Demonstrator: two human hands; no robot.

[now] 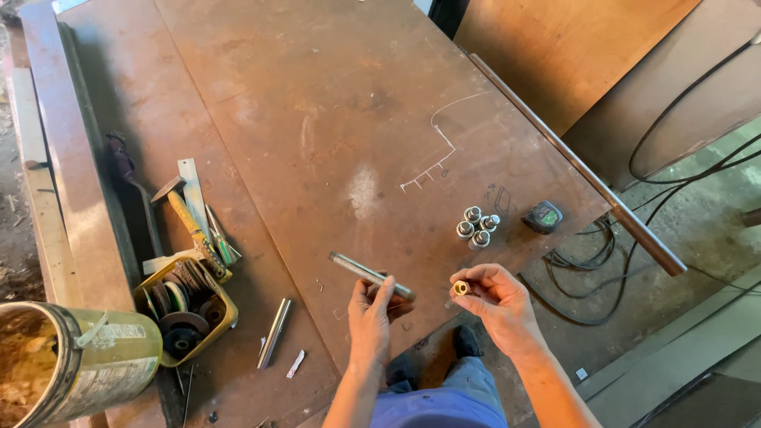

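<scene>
My left hand grips a short grey metal rod that points up and to the left over the rusty steel table. My right hand pinches a small brass-coloured sleeve between thumb and fingers, its open end facing the rod. The two hands are a short gap apart near the table's front edge. Several similar small metal fittings stand in a cluster on the table just beyond my right hand.
A tape measure lies right of the fittings. At the left are a hammer, a yellow tub of grinding discs, a loose steel rod and a paint can. Black cables trail over the floor at right.
</scene>
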